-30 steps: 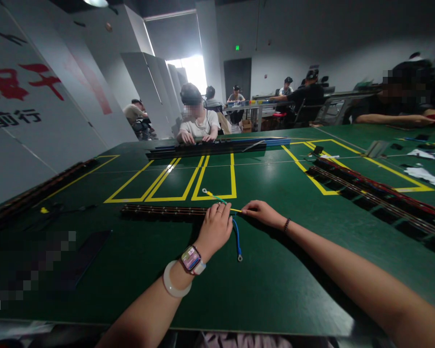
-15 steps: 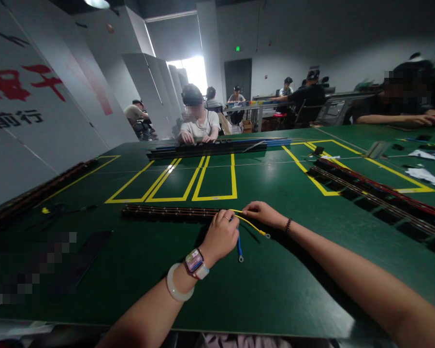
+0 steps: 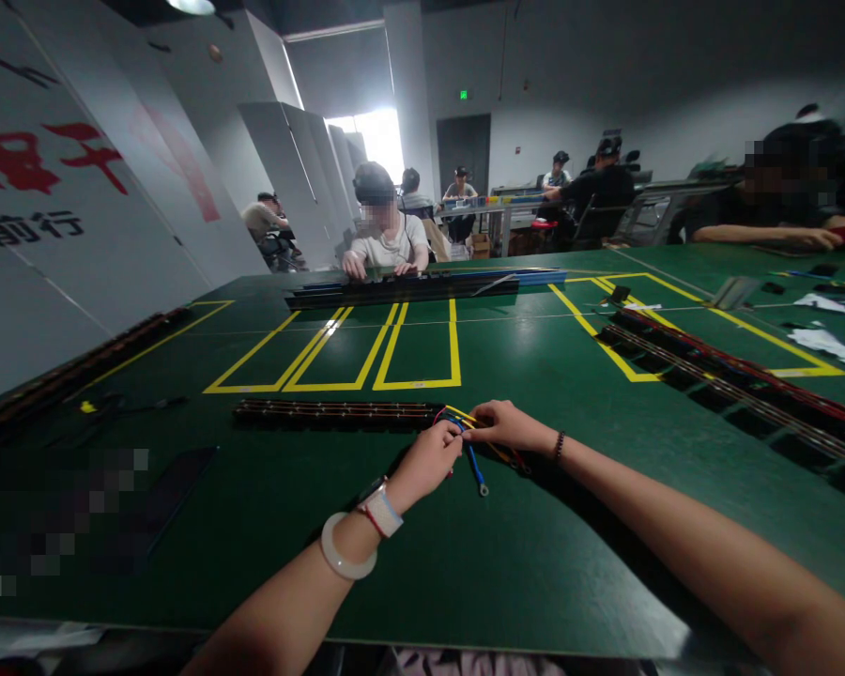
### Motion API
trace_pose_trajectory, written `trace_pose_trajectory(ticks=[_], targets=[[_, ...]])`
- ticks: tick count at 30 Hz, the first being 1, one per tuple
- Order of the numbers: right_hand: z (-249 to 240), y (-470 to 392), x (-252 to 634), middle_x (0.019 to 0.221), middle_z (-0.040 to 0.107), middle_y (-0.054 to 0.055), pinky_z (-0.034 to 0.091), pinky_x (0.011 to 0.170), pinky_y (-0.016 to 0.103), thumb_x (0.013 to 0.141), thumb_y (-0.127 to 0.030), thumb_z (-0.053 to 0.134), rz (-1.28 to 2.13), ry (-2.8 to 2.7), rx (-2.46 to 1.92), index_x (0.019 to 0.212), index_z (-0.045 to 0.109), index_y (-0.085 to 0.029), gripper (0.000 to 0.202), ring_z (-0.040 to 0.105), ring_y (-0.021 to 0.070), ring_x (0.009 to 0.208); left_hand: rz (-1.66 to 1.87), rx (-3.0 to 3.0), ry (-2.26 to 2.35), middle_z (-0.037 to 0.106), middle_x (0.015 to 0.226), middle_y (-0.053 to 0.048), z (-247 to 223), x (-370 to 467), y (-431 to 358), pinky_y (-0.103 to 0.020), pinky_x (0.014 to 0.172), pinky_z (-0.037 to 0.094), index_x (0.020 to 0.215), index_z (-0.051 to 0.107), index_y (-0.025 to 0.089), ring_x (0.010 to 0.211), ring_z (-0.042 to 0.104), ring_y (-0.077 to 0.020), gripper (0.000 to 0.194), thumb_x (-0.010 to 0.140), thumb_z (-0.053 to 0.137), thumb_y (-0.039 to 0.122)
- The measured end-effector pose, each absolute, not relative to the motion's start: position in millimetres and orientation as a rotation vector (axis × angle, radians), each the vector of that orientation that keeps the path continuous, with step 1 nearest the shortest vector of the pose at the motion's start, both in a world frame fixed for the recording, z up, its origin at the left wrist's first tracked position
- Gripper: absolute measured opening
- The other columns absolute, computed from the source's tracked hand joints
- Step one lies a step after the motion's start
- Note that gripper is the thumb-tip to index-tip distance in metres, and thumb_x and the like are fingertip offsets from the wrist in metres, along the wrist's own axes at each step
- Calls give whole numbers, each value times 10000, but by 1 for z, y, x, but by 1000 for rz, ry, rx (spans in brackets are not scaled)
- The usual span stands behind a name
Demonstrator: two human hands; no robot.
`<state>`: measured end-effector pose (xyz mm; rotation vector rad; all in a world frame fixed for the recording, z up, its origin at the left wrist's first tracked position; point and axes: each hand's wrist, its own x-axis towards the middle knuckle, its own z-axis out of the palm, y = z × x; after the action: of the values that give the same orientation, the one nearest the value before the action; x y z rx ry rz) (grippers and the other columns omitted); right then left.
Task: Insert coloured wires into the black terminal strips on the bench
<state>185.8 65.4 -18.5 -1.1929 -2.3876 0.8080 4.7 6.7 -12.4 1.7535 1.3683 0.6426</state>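
Note:
A long black strip point(image 3: 338, 413) with thin copper-coloured lines lies across the green table. Yellow wires point(image 3: 460, 413) and a blue wire point(image 3: 475, 465) come out of its right end. The blue wire ends in a metal ring terminal and hangs toward me. My left hand point(image 3: 428, 462) is closed in a pinch on the wires beside that end. From the right, my right hand point(image 3: 511, 427) pinches at the same bundle, its fingertips meeting those of my left. Which single wire each hand grips is partly hidden. Reddish wire ends point(image 3: 517, 460) show under my right hand.
Yellow tape point(image 3: 417, 384) marks rectangles on the table. Across it, a person point(image 3: 387, 239) handles long dark strips point(image 3: 408, 291). More wired strips point(image 3: 739, 385) lie at the right and another point(image 3: 77, 371) at the left edge. A dark flat sheet point(image 3: 176, 488) lies front left.
My left hand has rolled and shifted slightly down, off the strip's end. My right hand's fingertips have come left and down to meet it. The blue wire's end has swung right.

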Motion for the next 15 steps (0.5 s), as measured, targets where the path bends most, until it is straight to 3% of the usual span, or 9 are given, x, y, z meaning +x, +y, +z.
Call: trace_pose_trajectory(ticks=[6, 12, 15], targets=[[-23, 59, 179, 629, 531, -31, 276, 490, 194, 752, -411, 607, 767, -2325, -1229, 719, 562, -153, 264, 456, 94, 569, 717, 1320, 1151, 576, 874, -57, -18, 9, 10, -134, 375, 302, 919, 439, 130, 499, 560, -49, 176, 861, 411, 294], [-9, 42, 169, 678, 535, -11, 283, 516, 192, 788, -245, 578, 576, -2330, -1204, 707, 536, -151, 130, 457, 96, 596, 687, 1221, 1035, 538, 599, 11, -16, 9, 6, -155, 438, 350, 918, 446, 125, 520, 565, -87, 254, 876, 407, 373], [-4, 35, 166, 716, 546, 13, 297, 573, 209, 816, -230, 578, 390, -2451, -1149, 737, 567, -145, 118, 483, 107, 644, 693, 1147, 976, 543, 578, 5, -19, 10, 5, -175, 448, 356, 901, 445, 127, 530, 569, -104, 327, 860, 427, 450]])
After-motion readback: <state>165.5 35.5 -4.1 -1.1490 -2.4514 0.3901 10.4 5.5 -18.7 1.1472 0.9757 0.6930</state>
